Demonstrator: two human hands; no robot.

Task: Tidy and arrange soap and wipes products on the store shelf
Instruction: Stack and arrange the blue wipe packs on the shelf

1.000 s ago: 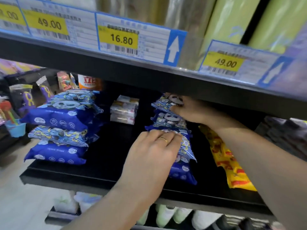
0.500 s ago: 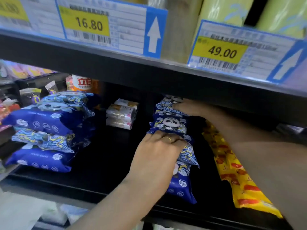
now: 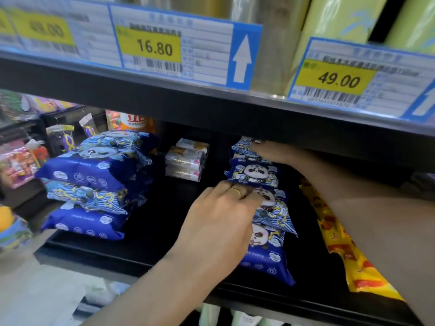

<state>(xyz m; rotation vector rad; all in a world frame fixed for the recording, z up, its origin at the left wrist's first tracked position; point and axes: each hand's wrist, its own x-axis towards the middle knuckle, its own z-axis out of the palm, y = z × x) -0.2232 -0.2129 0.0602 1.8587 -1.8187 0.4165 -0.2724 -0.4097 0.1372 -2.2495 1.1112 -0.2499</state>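
Blue panda-print wipes packs point(image 3: 263, 203) stand in a leaning row at the middle of the black shelf point(image 3: 146, 252), running from the near edge toward the far wall. I see the left hand point(image 3: 219, 229) laid on the left side of this row, fingers extended against the packs, a gold ring point(image 3: 235, 191) on one finger; its grip is wide, pressing rather than clasping. The right hand point(image 3: 277, 154) reaches to the far end of the row under the upper shelf, its fingers curled over the top of the farthest pack; its grip holds that pack.

Left of the row, well apart, a stack of larger blue wipes packs point(image 3: 94, 182) lies flat. Between them, at the far side, sits a small stack of soap bars point(image 3: 186, 161). Right of the row lies a yellow-and-red package point(image 3: 348, 260). Price tags point(image 3: 155, 48) reading 16.80 and 49.00 hang on the upper shelf edge.
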